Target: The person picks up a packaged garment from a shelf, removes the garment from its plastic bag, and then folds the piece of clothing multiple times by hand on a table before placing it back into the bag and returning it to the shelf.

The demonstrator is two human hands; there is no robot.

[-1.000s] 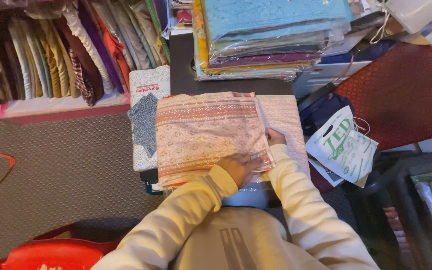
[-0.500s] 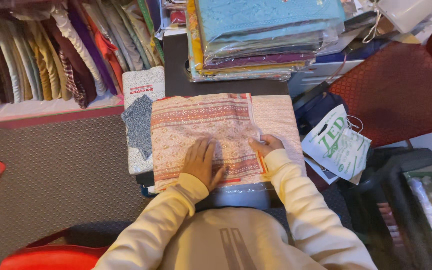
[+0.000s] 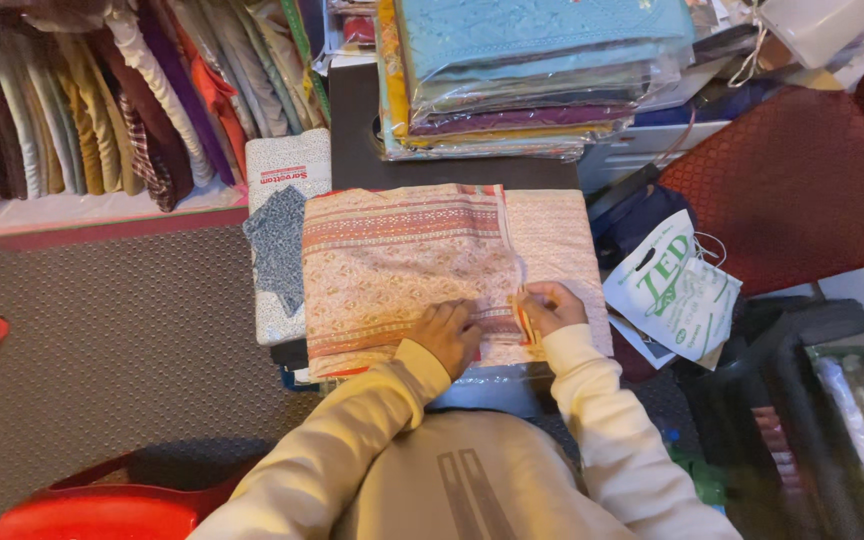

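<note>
Left hand [image 3: 449,335] slid toward 5 o'clock corner of folded pink patterned cloth [image 3: 402,265] on bench, lying flat, gripping nothing; right hand [image 3: 549,307] pinches cloth's folded edge (fold being pressed).

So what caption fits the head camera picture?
Left hand and right hand press on folded pink patterned fabric on a small table.

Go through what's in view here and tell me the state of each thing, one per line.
Pink patterned fabric: folded, lying flat on the pile.
Left hand: palm down, pressing the fabric.
Right hand: fingers pinching the fabric's folded edge.
Stack of packaged fabrics: wrapped in clear plastic, piled flat.
White plastic bag: crumpled, lying beside the fabric.
Hanging garments: packed close on a rail.
Red stool: only partly in view.
</note>
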